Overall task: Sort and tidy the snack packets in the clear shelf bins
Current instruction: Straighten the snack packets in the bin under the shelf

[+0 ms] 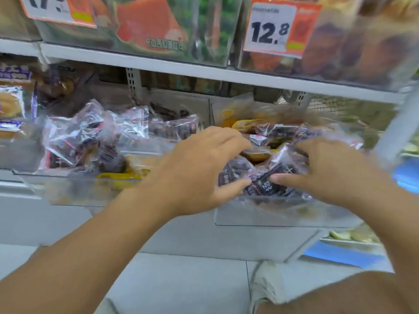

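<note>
**Both hands gathered over the dark packets in the right-hand bin**

The left hand (199,164) and the right hand (328,168) are reached into the clear bin (272,214) on the lower shelf, one on each side of a heap of dark purple snack packets (265,177). The fingers of both hands are bent over the top of the heap and the two thumbs are pressed in toward each other across the front packet, so the pile appears to be cupped between the palms and not pinched singly; whether any one packet is truly clasped cannot be told through the motion blur. A grip of this kind is judged to suit loose, slippery film wrappers, which are easier shifted as a bunch than picked one by one.

A brown-topped item (256,154) is seen between the hands, just behind the front packets, with yellow packs further back in the same bin, so different goods seem to be mixed here and sorting is taken to be unfinished. More of the purple packets (90,141) are heaped in the neighbouring bin (74,189) to the left. A price card reading 12.8 (272,30) is fixed to a bin on the shelf above
</note>
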`<control>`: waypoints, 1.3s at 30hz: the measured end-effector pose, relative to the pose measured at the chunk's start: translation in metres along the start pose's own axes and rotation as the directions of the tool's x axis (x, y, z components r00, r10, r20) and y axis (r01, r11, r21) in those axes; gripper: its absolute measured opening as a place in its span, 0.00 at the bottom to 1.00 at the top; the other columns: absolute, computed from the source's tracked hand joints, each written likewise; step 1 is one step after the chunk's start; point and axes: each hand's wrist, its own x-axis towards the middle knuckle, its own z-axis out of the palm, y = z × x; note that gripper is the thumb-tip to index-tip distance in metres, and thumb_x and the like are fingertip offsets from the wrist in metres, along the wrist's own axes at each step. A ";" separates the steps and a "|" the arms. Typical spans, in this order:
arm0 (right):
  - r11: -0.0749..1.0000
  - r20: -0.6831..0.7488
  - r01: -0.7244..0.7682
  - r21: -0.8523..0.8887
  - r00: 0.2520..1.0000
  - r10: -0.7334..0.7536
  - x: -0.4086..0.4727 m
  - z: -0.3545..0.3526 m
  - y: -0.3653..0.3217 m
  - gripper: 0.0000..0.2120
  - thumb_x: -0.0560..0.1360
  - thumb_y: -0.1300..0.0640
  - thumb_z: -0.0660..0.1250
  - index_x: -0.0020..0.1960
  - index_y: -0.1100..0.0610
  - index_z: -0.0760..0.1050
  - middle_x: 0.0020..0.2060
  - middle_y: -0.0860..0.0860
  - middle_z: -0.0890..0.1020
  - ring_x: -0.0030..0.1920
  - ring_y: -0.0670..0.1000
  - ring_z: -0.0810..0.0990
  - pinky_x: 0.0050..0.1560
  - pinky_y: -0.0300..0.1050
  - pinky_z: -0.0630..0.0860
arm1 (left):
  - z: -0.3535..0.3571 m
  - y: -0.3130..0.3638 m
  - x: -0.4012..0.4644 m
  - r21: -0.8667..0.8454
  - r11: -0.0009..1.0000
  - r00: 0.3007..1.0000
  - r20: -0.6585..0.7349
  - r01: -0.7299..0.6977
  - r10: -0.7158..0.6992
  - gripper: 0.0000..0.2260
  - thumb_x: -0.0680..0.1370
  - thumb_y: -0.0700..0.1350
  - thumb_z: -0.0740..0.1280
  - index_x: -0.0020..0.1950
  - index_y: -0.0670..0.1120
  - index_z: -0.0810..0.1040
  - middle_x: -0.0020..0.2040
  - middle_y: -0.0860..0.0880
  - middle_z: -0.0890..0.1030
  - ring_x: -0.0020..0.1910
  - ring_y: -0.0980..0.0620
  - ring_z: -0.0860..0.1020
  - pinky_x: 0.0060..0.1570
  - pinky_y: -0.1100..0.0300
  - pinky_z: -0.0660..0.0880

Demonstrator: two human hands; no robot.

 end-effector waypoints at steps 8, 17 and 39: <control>0.942 -0.001 0.081 0.325 0.996 -0.085 0.005 0.018 0.016 0.22 0.68 0.32 0.70 0.47 0.48 0.70 0.39 0.45 0.77 0.42 0.49 0.76 0.44 0.50 0.76 | 0.038 0.028 0.037 0.391 0.909 0.899 0.334 0.141 -0.283 0.29 0.74 0.76 0.44 0.44 0.54 0.70 0.41 0.56 0.77 0.41 0.51 0.72 0.56 0.53 0.66; 0.618 -0.203 0.299 0.727 0.953 -0.223 0.015 0.020 0.011 0.09 0.75 0.61 0.73 0.46 0.50 0.74 0.39 0.47 0.82 0.38 0.46 0.82 0.39 0.47 0.81 | 0.041 0.023 0.061 0.033 0.902 0.863 0.277 0.431 -0.423 0.23 0.68 0.70 0.71 0.59 0.63 0.75 0.42 0.59 0.78 0.43 0.56 0.74 0.46 0.57 0.70; -0.026 -0.099 0.103 0.994 0.986 0.135 0.004 0.002 0.053 0.11 0.80 0.66 0.65 0.43 0.53 0.79 0.37 0.54 0.72 0.34 0.47 0.73 0.39 0.56 0.84 | 0.045 0.024 0.067 -0.282 0.854 0.849 -0.185 0.437 -0.495 0.33 0.83 0.42 0.63 0.79 0.66 0.51 0.64 0.47 0.76 0.49 0.57 0.78 0.53 0.52 0.77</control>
